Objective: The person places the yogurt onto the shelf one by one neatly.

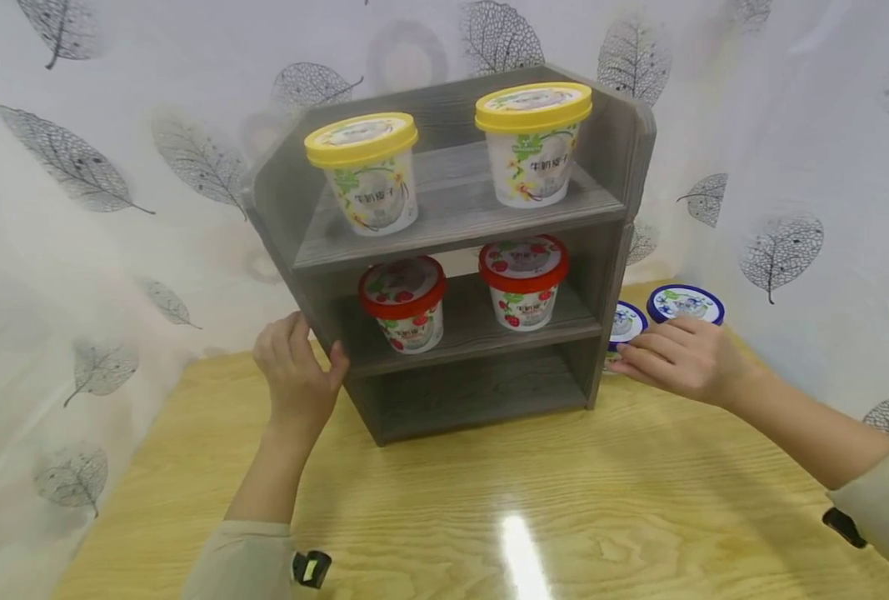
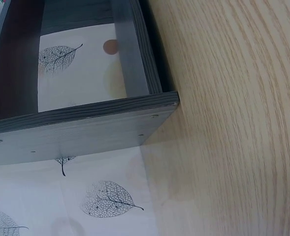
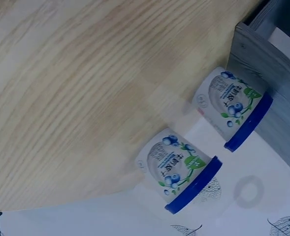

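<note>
A grey wooden shelf unit (image 1: 459,237) stands tilted in the head view. My left hand (image 1: 297,375) rests against its left side, thumb by the front edge. The left wrist view shows the shelf's side panel (image 2: 85,132) but not the hand. My right hand (image 1: 676,358) hovers by two blue-lidded tubs at the shelf's right: the near-shelf tub (image 3: 233,105) and the outer tub (image 3: 174,164). Its fingers are loosely bent, holding nothing visible; in the head view it partly hides both tubs. The right wrist view shows the tubs upright on the table, blueberries printed on them.
On the top shelf stand two yellow-lidded tubs, left (image 1: 377,187) and right (image 1: 534,158). Two red-lidded tubs, left (image 1: 414,329) and right (image 1: 522,304), occupy the middle shelf. A wooden table (image 1: 429,508) lies beneath; a leaf-patterned white cloth (image 1: 99,250) hangs behind.
</note>
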`<state>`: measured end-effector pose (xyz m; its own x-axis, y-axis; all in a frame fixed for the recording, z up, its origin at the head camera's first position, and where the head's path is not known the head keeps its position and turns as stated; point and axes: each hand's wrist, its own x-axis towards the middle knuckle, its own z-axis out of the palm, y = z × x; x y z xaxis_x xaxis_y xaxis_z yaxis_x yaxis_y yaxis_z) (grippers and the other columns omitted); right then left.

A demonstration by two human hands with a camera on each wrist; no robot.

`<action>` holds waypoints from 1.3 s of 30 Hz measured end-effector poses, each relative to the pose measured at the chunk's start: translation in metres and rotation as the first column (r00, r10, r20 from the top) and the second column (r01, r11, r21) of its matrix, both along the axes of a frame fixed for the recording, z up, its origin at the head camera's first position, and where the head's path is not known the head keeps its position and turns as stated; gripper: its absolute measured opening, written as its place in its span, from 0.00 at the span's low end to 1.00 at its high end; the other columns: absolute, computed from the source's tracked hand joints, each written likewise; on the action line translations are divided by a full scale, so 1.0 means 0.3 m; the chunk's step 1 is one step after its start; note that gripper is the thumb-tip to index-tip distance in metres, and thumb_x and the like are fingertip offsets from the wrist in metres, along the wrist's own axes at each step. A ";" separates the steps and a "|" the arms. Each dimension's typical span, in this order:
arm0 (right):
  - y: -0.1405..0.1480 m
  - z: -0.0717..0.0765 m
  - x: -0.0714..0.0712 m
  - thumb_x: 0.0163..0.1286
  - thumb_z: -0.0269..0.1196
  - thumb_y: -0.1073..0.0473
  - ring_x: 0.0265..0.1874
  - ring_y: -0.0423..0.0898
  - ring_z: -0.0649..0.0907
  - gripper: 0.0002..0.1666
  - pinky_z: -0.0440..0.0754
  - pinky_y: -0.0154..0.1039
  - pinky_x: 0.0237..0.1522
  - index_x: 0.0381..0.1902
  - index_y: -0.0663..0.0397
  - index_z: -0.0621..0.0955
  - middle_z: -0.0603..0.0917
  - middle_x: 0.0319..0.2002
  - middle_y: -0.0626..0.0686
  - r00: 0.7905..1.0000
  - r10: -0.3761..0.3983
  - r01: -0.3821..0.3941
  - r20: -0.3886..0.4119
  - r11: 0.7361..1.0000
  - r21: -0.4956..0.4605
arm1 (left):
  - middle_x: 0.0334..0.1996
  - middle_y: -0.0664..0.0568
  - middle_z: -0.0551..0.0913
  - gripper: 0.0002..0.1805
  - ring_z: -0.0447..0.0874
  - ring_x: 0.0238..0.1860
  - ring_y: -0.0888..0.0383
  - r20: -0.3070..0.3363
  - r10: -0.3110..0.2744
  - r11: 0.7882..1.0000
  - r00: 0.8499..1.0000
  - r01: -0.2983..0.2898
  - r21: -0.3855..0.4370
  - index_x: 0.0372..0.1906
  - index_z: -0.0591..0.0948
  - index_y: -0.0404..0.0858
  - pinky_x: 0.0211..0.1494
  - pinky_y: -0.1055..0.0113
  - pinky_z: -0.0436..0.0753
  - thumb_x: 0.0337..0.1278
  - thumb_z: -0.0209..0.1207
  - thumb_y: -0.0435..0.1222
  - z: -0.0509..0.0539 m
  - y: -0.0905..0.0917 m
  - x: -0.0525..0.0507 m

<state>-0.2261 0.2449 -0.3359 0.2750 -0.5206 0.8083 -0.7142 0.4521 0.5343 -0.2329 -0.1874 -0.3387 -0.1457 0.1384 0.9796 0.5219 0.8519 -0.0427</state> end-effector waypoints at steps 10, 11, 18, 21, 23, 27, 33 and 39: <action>0.051 -0.046 -0.051 0.70 0.54 0.52 0.12 0.46 0.77 0.23 0.71 0.42 0.12 0.23 0.63 0.82 0.81 0.17 0.51 0.998 -0.067 0.065 0.023 0.995 0.070 | 0.41 0.34 0.71 0.23 0.66 0.43 0.37 0.008 0.004 1.000 1.000 -0.004 0.007 0.48 0.70 0.25 0.47 0.44 0.61 0.47 0.52 0.37 0.001 0.003 -0.001; 0.055 -0.051 -0.057 0.70 0.54 0.52 0.12 0.47 0.77 0.23 0.71 0.42 0.12 0.23 0.63 0.82 0.80 0.17 0.52 0.997 -0.074 0.072 0.026 0.995 0.070 | 0.41 0.34 0.71 0.23 0.66 0.43 0.37 0.010 0.004 1.000 1.000 -0.004 0.007 0.48 0.70 0.25 0.47 0.44 0.60 0.47 0.52 0.37 0.002 0.002 -0.001; 0.105 -0.106 -0.099 0.71 0.52 0.50 0.16 0.50 0.81 0.24 0.77 0.45 0.16 0.28 0.64 0.84 0.83 0.20 0.54 0.983 -0.163 0.151 0.085 0.980 0.128 | 0.40 0.34 0.71 0.23 0.66 0.43 0.37 0.009 0.001 1.000 1.000 -0.001 0.006 0.48 0.70 0.25 0.47 0.44 0.60 0.47 0.52 0.37 0.001 0.001 0.001; 0.131 -0.137 -0.118 0.71 0.51 0.48 0.19 0.52 0.84 0.26 0.79 0.46 0.19 0.31 0.63 0.85 0.85 0.23 0.56 0.968 -0.216 0.195 0.125 0.967 0.166 | 0.41 0.34 0.71 0.23 0.65 0.43 0.37 0.015 0.000 1.000 1.000 -0.001 0.004 0.48 0.70 0.25 0.47 0.44 0.60 0.47 0.52 0.37 0.000 -0.001 0.002; 0.144 -0.158 -0.132 0.71 0.51 0.47 0.22 0.53 0.84 0.26 0.80 0.47 0.22 0.32 0.63 0.85 0.86 0.25 0.56 0.960 -0.234 0.207 0.151 0.962 0.178 | 0.41 0.34 0.71 0.23 0.65 0.43 0.37 0.019 0.001 1.000 1.000 -0.001 0.003 0.48 0.70 0.25 0.47 0.44 0.60 0.47 0.52 0.37 0.000 -0.002 0.003; 0.161 -0.197 -0.156 0.71 0.51 0.47 0.25 0.54 0.84 0.26 0.80 0.48 0.25 0.33 0.63 0.86 0.86 0.28 0.57 0.953 -0.236 0.202 0.192 0.962 0.182 | 0.40 0.34 0.71 0.23 0.66 0.43 0.36 0.023 0.002 1.000 1.000 -0.002 0.002 0.48 0.70 0.25 0.47 0.44 0.61 0.47 0.52 0.36 0.000 0.001 0.006; 0.163 -0.220 -0.165 0.71 0.51 0.47 0.25 0.55 0.84 0.26 0.80 0.48 0.24 0.34 0.63 0.85 0.86 0.28 0.58 0.945 -0.247 0.206 0.216 0.959 0.195 | 0.40 0.34 0.71 0.23 0.66 0.43 0.37 0.024 0.004 1.000 1.000 -0.004 0.001 0.47 0.70 0.25 0.47 0.44 0.61 0.47 0.52 0.37 -0.003 0.002 0.006; 0.160 -0.239 -0.176 0.71 0.51 0.47 0.25 0.54 0.82 0.26 0.78 0.46 0.21 0.34 0.62 0.85 0.85 0.27 0.57 0.930 -0.271 0.222 0.248 0.953 0.209 | 0.41 0.34 0.71 0.23 0.66 0.43 0.37 0.016 0.008 1.000 1.000 -0.008 0.006 0.47 0.69 0.25 0.47 0.44 0.61 0.47 0.52 0.37 -0.001 0.002 0.002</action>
<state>-0.2789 0.2929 -0.4076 -0.0963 -0.6828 0.7243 -0.7205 0.5499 0.4226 -0.2322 -0.1869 -0.3389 -0.1626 0.1310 0.9780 0.5160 0.8561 -0.0289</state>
